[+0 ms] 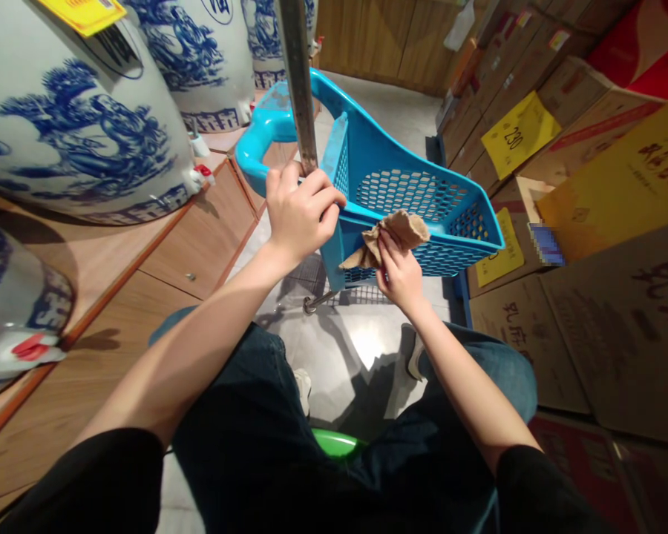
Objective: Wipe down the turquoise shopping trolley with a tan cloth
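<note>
In front of me is a blue plastic shopping basket cart (417, 165) with mesh sides and a looped handle at its left end. My left hand (300, 211) is closed over the basket's edge near the handle, by the foot of a metal pole (296, 67). A crumpled brown cloth (404, 228) is pinched in my right hand (404, 276), against the basket's near rim. Part of the cloth covers that rim. A small caster (310, 305) shows beneath the basket.
Large blue-and-white ceramic jars (94, 133) with red-handled taps stand on a wooden cabinet (186, 259) at left. Stacked cardboard boxes (526, 341) with yellow price signs (520, 133) line the right. Something green (337, 443) shows between my legs above the grey floor (328, 371).
</note>
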### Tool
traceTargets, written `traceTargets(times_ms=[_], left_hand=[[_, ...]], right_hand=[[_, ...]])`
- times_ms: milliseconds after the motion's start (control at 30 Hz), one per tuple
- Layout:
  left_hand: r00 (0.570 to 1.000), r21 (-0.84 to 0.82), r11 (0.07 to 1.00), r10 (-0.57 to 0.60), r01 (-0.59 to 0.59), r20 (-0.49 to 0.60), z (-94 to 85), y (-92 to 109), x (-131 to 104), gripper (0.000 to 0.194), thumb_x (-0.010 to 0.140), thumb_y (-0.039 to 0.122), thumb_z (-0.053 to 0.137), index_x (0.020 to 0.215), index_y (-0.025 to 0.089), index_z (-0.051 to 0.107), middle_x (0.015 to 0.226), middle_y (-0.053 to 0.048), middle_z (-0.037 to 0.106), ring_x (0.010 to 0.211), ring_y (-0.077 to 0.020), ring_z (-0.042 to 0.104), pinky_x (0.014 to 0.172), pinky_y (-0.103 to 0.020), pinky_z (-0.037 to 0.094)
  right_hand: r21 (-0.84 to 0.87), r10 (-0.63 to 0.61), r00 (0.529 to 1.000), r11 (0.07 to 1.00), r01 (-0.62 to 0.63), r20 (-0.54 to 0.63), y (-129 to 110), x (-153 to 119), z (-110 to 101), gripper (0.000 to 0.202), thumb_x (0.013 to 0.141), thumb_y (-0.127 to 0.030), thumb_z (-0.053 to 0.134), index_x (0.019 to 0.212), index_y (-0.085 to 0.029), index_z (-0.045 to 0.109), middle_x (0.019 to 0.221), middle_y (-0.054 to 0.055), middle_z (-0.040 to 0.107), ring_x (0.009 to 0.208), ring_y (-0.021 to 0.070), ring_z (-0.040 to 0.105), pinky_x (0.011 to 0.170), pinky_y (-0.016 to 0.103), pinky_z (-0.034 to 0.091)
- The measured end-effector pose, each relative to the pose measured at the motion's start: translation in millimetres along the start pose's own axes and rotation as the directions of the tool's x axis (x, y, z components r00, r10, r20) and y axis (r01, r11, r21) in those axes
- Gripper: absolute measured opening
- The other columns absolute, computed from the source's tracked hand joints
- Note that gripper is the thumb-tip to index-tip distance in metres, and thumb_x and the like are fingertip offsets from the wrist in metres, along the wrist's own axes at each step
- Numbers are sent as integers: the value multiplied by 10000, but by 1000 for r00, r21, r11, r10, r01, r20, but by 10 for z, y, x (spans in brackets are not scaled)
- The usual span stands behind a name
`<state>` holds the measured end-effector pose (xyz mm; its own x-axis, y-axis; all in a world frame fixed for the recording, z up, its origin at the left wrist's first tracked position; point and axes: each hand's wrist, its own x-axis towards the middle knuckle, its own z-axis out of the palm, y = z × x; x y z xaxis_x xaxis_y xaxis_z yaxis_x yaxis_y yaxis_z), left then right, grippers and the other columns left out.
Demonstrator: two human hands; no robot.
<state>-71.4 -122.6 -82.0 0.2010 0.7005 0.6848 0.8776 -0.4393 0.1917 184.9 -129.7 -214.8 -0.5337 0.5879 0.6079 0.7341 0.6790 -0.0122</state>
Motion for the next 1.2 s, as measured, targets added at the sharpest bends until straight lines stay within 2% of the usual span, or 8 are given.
traceTargets(times_ms=[200,333,433,633,800,1000,1100,1200], left_hand=[[1000,-13,1000,16,-16,15,-16,-37,14,236,965,212,573,928,311,785,1046,-62,789,1144,-384,626,996,-671,413],[1000,-33,999,-6,7,20,-12,-50,22,238,937,200,585,950,311,796,1064,-67,782,1165,-394,612,1019,-683,400],[999,-41,999,-24,25,25,5,-46,23,224,924,197,591,935,303,788,1064,-73,774,1172,-399,602,1027,-686,387],[1000,-35,999,-16,15,-15,69,-19,17,217,923,188,581,911,279,778,1017,-87,741,1174,-406,588,1006,-681,381],[999,-41,998,-36,37,14,46,69,-11,232,910,179,591,911,293,792,1057,-87,742,1192,-417,573,1027,-707,343],[999,-39,999,0,2,53,3,244,-56,241,949,201,587,962,304,804,1066,-89,738,1185,-414,584,1022,-696,360],[998,-48,999,16,-13,63,29,328,-59,228,938,198,605,1005,303,796,1089,-83,729,1215,-424,584,1035,-695,367],[999,-62,998,28,-26,36,52,393,-52,237,973,200,565,1027,281,781,1073,-88,728,1205,-419,595,1034,-689,377]], right_hand=[[-69,126,985,989,-134,-120,509,-228,-38,518,949,-189,505,1431,-155,694,1467,214,698,1308,359,665,1076,548,547],[-134,194,945,963,-235,-264,686,-375,-59,412,897,-223,562,1247,-158,768,1360,214,748,1032,334,710,958,538,527],[-124,241,906,946,-300,-349,746,-403,-82,362,878,-218,544,1155,-165,770,1293,200,770,1013,324,716,959,534,513],[-31,295,890,945,-325,-347,462,-249,-16,484,880,-178,479,1318,-145,684,1365,228,709,1297,346,662,1052,542,532],[-11,268,955,962,-272,-127,221,-151,2,590,893,-194,519,1472,-114,596,1551,265,586,1438,382,568,1083,553,513],[-6,316,894,942,-335,-317,460,-179,-21,391,921,-212,484,1229,-178,722,1345,207,709,1252,363,668,1040,557,517],[58,374,859,924,-378,-350,397,-110,-31,426,906,-185,466,1251,-184,717,1343,206,688,1269,361,651,1083,589,510],[109,324,915,946,-306,-241,131,27,-86,540,902,-168,468,1406,-166,660,1454,221,634,1384,374,590,1137,601,495]])
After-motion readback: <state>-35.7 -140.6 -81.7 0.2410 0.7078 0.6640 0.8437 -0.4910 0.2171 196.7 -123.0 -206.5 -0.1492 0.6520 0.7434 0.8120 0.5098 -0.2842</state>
